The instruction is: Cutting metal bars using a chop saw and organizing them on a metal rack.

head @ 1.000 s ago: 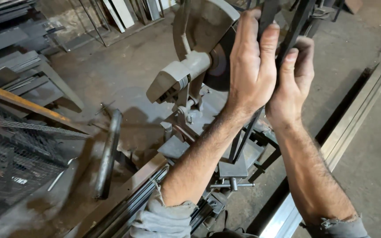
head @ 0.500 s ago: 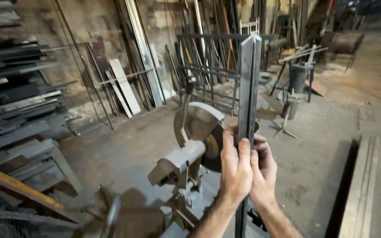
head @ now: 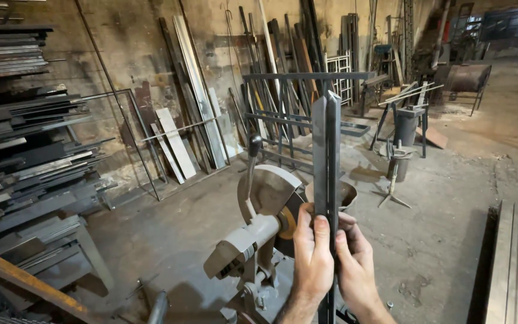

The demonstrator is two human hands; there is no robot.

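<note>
Both hands hold a long dark steel angle bar [head: 327, 156] upright in front of me. My left hand [head: 312, 259] wraps its fingers over the bar's left face. My right hand [head: 356, 267] grips it from the right, thumb against the bar. The bar's top end reaches to about the height of the far metal frame. Just behind the hands stands a grey chop saw [head: 258, 234] with its round blade guard and black-knobbed handle raised. The bar's lower end runs out of the bottom of the picture.
Racks of steel stock [head: 28, 144] fill the left side. Bars and sheets lean on the back wall [head: 211, 102]. A dark metal frame [head: 295, 114], stands and a barrel [head: 466, 78] sit farther back. Long pale profiles [head: 508, 264] lie on the floor at right.
The view has swung up from the saw and floor to the workshop. The bar now stands upright, and both hands sit lower in the picture around it.
</note>
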